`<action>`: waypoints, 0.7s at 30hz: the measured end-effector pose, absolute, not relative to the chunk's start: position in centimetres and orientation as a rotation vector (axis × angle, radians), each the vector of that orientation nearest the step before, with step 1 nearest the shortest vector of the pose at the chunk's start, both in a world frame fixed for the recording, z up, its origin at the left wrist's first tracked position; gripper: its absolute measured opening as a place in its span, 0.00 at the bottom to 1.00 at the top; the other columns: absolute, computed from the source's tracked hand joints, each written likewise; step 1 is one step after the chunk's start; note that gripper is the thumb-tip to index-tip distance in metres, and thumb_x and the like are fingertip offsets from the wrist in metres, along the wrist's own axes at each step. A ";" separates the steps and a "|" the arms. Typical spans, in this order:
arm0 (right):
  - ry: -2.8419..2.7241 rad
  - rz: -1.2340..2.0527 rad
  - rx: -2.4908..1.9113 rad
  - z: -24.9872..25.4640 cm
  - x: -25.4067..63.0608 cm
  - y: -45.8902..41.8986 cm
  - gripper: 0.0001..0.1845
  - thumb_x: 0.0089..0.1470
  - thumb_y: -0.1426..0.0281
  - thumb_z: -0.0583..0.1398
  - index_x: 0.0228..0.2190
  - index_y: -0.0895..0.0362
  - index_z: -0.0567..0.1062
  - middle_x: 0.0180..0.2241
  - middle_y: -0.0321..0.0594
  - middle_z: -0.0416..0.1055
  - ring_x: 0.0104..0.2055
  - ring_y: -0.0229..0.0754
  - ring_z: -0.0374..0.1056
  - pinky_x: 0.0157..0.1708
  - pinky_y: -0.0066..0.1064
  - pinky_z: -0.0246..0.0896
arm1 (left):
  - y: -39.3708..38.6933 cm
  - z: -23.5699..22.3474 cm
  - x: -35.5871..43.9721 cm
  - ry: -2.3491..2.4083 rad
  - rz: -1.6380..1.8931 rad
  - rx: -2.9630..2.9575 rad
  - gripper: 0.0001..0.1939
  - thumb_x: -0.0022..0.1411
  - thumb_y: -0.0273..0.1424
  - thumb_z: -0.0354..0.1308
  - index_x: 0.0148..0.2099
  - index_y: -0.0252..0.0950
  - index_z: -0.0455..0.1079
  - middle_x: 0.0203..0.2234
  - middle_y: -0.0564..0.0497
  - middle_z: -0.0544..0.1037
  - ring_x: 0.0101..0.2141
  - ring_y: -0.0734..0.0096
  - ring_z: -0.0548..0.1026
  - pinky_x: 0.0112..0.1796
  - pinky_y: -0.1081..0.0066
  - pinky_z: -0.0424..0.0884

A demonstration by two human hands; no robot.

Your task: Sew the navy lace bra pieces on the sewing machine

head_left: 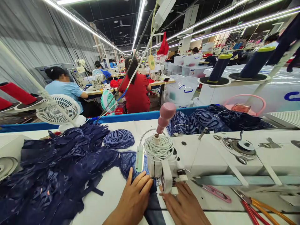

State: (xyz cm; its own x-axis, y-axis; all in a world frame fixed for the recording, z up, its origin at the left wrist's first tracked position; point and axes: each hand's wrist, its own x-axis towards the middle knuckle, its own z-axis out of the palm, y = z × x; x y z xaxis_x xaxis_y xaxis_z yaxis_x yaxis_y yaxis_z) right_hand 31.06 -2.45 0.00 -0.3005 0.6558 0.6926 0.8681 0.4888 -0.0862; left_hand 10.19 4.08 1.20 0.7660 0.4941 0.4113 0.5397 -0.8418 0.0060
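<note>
Left to right, near edge. Heap of navy lace fabric (53,175) covers the left part of the white bench (110,200); a small white fan (62,109) stands just behind it at the far edge. One lace cup piece (119,139) lies apart, right of the heap.

Left hand (134,200): flat, fingers spread, pressing a navy strip (152,209) down on the bench; grip not clenched, nothing grasped. Strip runs from the near edge up under the sewing machine (211,153) head.

Right hand (185,204): flat on the bench just right of the strip, fingertips near the presser foot; grip released, holding nothing.

Coiled white cord (158,147) and a pink lamp (165,117) sit on the machine head. Right of the hands: pink thread snips (217,193), then red-and-orange scissors (260,209), both lying on the bench. More lace (211,120) is piled behind the machine.
</note>
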 end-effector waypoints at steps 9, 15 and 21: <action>-2.076 -0.220 -1.168 -0.3 31.0 -2.9 0.11 0.64 0.72 0.54 0.43 0.53 0.76 0.34 0.36 0.78 0.32 0.40 0.71 0.46 0.38 0.58 | 4.6 0.6 10.1 -0.985 -0.515 -3.043 0.24 0.63 0.20 0.49 0.60 0.41 0.63 0.49 0.49 0.77 0.53 0.57 0.74 0.58 0.39 0.63; -2.081 -0.197 -1.125 -0.4 30.9 -2.8 0.08 0.63 0.69 0.56 0.40 0.52 0.75 0.36 0.34 0.79 0.33 0.38 0.72 0.47 0.35 0.58 | 4.8 0.7 9.9 -1.010 -0.521 -3.111 0.24 0.64 0.21 0.49 0.61 0.40 0.62 0.48 0.46 0.77 0.50 0.55 0.75 0.56 0.36 0.64; -2.077 -0.115 -1.185 0.6 30.9 -3.6 0.11 0.66 0.66 0.55 0.45 0.51 0.76 0.42 0.34 0.79 0.39 0.39 0.72 0.55 0.35 0.53 | 5.1 1.7 10.4 -1.133 -0.451 -3.147 0.23 0.65 0.21 0.48 0.61 0.42 0.63 0.49 0.46 0.76 0.49 0.58 0.74 0.57 0.36 0.61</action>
State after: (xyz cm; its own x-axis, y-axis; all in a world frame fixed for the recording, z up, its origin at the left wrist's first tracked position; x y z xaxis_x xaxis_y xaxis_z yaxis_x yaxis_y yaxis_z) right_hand 30.88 -3.63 0.55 -0.3086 0.7118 0.6309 0.7773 0.5710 -0.2640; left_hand 10.37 5.11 1.70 0.7424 0.6485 0.1682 0.5866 -0.7505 0.3044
